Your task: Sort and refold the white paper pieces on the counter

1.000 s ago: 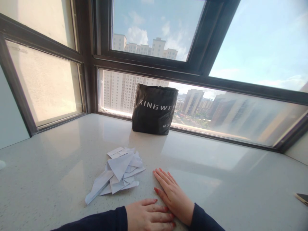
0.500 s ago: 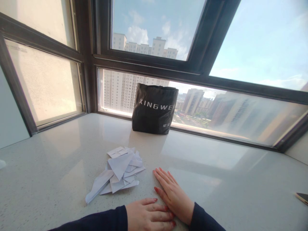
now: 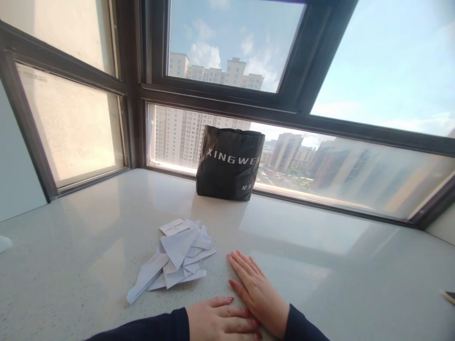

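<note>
My left hand [image 3: 222,319] lies flat at the bottom of the view, fingers stretched to the right and holding nothing. Its fingertips meet the wrist side of my right hand [image 3: 256,289]. That right hand rests palm down on the pale speckled countertop [image 3: 88,284], fingers extended forward and to the left, with nothing in its grasp. Just left of its fingertips, apart from both hands, is a loose pile of folded white papers [image 3: 179,253]. Several sheets overlap, some folded to points.
Behind the papers a black bag [image 3: 229,166] with white lettering stands upright against the window frame [image 3: 227,102]. A dark-and-tan object [image 3: 450,297] is cut off at the right edge, and a white object [image 3: 4,243] at the left edge. Tall buildings show outside.
The whole view has shifted very slightly, so everything sits a little lower and to the right. Hands, papers and bag keep their places relative to one another.
</note>
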A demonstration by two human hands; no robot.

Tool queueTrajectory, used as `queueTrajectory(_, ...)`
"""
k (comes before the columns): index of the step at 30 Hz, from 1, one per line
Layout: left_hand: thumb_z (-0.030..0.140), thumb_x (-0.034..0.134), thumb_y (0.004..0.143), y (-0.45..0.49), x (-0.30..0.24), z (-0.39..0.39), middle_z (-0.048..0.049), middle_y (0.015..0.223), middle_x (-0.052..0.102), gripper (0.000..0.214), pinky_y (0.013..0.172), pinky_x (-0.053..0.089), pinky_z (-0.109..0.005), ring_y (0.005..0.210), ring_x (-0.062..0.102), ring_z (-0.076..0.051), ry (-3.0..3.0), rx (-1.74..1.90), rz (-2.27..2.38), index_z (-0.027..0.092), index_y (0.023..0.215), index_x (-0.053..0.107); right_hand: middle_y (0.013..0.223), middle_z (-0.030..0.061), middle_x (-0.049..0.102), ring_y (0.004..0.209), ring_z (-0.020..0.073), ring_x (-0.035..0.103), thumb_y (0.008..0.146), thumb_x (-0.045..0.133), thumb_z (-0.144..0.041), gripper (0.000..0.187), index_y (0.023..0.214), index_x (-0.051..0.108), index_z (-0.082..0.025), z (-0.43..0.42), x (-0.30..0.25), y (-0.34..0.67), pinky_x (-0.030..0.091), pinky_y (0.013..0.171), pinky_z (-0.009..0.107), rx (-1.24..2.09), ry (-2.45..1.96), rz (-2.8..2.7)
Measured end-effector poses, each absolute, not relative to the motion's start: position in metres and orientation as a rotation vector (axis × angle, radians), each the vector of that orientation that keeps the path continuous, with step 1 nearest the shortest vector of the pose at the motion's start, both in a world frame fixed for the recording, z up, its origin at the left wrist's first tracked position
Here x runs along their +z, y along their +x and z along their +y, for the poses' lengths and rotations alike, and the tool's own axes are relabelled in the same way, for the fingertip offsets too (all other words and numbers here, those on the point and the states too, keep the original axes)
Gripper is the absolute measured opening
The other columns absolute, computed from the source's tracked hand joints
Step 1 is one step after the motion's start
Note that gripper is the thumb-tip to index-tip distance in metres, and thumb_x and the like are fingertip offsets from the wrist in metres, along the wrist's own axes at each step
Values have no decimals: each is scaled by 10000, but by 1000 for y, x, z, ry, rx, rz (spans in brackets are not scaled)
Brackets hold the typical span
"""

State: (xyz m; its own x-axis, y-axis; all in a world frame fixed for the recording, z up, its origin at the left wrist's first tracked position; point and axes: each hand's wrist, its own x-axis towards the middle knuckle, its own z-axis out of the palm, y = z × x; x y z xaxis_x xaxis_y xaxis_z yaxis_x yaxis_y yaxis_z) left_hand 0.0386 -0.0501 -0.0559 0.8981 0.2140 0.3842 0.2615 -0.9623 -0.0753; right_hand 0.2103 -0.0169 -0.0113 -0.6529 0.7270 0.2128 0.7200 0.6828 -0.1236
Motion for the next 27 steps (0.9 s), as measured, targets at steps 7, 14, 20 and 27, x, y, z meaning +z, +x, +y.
queueTrajectory(7, 278, 310, 893, 41, -68, -45, 48, 1270, 416, 373, 990, 268, -215, 1166, 385, -114, -2987, -550, -386, 223, 1261, 340, 1312, 66, 385, 1222, 209, 300, 873, 323, -368, 450, 1286, 339, -191, -17, -11, 210, 268, 998, 407, 26, -1157, -2642)
queueTrajectory(14, 333, 279, 896, 40, -69, -45, 55, 1286, 397, 388, 991, 263, -227, 1183, 363, -122, -2956, -569, -370, 212, 1260, 339, 1316, 74, 375, 1223, 211, 297, 875, 315, -365, 451, 1279, 352, -167, -17, -12, 210, 278, 994, 408, 30, -1174, -2665)
queueTrajectory(20, 270, 274, 904, 40, -54, -51, 47, 1253, 458, 339, 930, 307, -211, 1128, 426, -117, -2937, -560, -387, 203, 1217, 388, 1316, 77, 377, 1225, 209, 295, 874, 325, -348, 444, 1282, 345, -174, -17, -11, 209, 271, 995, 413, 39, -1163, -2638)
queueTrajectory(27, 304, 452, 815, 19, 34, -57, 2, 951, 596, 185, 739, 381, -260, 874, 524, -161, -2851, -728, -1066, 234, 976, 510, 1317, 83, 372, 1227, 220, 288, 874, 308, -391, 466, 1288, 335, -179, -17, -10, 210, 258, 995, 431, 94, -1160, -2648)
